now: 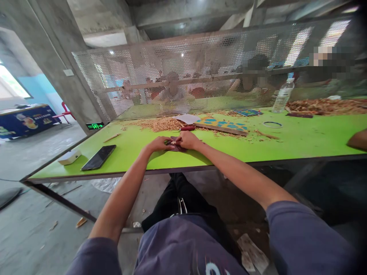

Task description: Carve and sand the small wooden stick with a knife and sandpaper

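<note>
My left hand (158, 144) rests at the front middle of the bench with its fingers curled around a small pale piece of wood (172, 143). From the other side my right hand (189, 140) pinches at the same piece, its fingertips partly hidden. Under both hands lies a dark brown sheet (177, 148), which looks like sandpaper. Just beyond my right hand is a tool with a red handle (187, 128).
On the green bench (137, 152) lie a phone (99, 157), a white box (69, 157), wood shavings (151, 124), a patterned board (220, 126) and a ring (272, 125). A bottle (283, 95) stands before the perforated screen (137, 84). Another person's arm (358, 140) reaches in at right.
</note>
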The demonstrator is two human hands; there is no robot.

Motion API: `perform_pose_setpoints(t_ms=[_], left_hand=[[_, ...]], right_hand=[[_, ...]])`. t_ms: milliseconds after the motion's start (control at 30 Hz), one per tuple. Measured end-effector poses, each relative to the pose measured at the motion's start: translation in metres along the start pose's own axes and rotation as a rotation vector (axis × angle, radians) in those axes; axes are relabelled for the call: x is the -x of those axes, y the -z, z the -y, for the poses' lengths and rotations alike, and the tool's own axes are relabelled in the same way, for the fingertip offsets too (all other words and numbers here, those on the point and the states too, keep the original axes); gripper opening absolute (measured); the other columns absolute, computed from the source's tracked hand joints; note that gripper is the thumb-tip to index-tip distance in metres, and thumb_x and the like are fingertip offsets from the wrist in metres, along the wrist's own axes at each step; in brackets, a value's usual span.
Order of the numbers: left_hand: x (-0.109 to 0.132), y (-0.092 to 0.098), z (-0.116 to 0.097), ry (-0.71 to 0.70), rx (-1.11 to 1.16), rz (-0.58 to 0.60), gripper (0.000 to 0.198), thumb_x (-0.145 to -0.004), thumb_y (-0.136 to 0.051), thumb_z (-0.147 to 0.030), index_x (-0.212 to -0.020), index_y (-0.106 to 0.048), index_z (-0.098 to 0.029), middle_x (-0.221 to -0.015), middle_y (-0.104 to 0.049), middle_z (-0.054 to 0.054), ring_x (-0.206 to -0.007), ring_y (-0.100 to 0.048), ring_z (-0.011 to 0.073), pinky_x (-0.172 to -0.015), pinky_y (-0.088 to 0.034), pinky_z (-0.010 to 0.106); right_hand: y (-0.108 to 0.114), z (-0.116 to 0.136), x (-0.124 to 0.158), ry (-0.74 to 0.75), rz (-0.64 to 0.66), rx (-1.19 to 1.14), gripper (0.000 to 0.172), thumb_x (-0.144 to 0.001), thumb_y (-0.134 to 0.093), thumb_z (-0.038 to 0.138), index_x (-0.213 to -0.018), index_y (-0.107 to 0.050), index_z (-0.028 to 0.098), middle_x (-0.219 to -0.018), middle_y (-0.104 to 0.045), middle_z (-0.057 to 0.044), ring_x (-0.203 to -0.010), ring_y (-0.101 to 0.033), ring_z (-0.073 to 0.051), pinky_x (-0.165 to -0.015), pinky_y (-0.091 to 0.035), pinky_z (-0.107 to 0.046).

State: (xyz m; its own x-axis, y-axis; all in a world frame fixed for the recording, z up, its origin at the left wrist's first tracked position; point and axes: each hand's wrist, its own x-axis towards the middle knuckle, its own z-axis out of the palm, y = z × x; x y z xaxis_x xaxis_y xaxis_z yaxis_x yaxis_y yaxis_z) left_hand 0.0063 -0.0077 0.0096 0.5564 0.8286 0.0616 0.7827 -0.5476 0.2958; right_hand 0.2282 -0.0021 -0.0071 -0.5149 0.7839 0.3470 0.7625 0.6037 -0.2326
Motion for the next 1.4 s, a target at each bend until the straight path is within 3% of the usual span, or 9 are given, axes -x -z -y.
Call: perform_pose_setpoints(t_ms=[167, 533, 867, 1033, 1400], left_hand=[[-0.0005, -0.0006, 0.001, -0.013, -0.003, -0.017, 0.066, -0.079, -0.067, -0.062, -0.13, -0.071, -0.022, -0.128, -0.073, 0.008, -0.114, -0.066, 0.0317, -0.097, -0.048, 0.035], [-0.0004, -0.0008, 0.0026, -0.011, 0.024, -0.004, 0.07, -0.078, -0.067, -0.066, -0.13, -0.071, -0.02, -0.128, -0.073, 0.01, -0.111, -0.067, 0.0315, -0.098, -0.048, 0.035], [-0.0015, -0.0014, 0.0047, -0.025, 0.015, -0.004, 0.07, -0.08, -0.066, -0.065, -0.132, -0.07, -0.019, -0.133, -0.071, 0.011, -0.117, -0.066, 0.0327, -0.101, -0.047, 0.036], [-0.0016, -0.0005, 0.0037, -0.017, 0.025, 0.007, 0.07, -0.078, -0.067, -0.067, -0.13, -0.071, -0.021, -0.13, -0.072, 0.009, -0.115, -0.066, 0.033, -0.099, -0.048, 0.036], [-0.0011, -0.0018, 0.0059, -0.011, 0.027, -0.012, 0.07, -0.078, -0.067, -0.067, -0.13, -0.071, -0.02, -0.129, -0.072, 0.01, -0.115, -0.066, 0.0325, -0.1, -0.048, 0.035]], right_hand=[[0.0019, 0.0016, 0.0003, -0.048, 0.004, 0.023, 0.035, -0.093, -0.061, 0.045, -0.104, -0.085, 0.022, -0.092, -0.081, -0.009, -0.082, -0.07, -0.019, -0.07, -0.043, -0.025], [0.0013, -0.0034, -0.0013, 0.052, 0.031, -0.018, 0.031, -0.093, -0.063, 0.043, -0.101, -0.085, 0.023, -0.092, -0.081, -0.007, -0.08, -0.068, -0.018, -0.069, -0.042, -0.024], [0.0012, 0.0011, 0.001, -0.061, -0.011, 0.015, 0.036, -0.094, -0.06, 0.045, -0.101, -0.085, 0.021, -0.09, -0.08, -0.009, -0.08, -0.069, -0.019, -0.068, -0.043, -0.026], [0.0033, 0.0006, 0.0006, 0.018, 0.032, 0.002, 0.031, -0.092, -0.063, 0.043, -0.102, -0.085, 0.023, -0.091, -0.08, -0.007, -0.08, -0.069, -0.019, -0.069, -0.042, -0.025], [0.0037, 0.0042, 0.0015, -0.033, 0.029, 0.037, 0.037, -0.094, -0.061, 0.046, -0.104, -0.084, 0.019, -0.092, -0.08, -0.011, -0.082, -0.07, -0.021, -0.072, -0.044, -0.027]])
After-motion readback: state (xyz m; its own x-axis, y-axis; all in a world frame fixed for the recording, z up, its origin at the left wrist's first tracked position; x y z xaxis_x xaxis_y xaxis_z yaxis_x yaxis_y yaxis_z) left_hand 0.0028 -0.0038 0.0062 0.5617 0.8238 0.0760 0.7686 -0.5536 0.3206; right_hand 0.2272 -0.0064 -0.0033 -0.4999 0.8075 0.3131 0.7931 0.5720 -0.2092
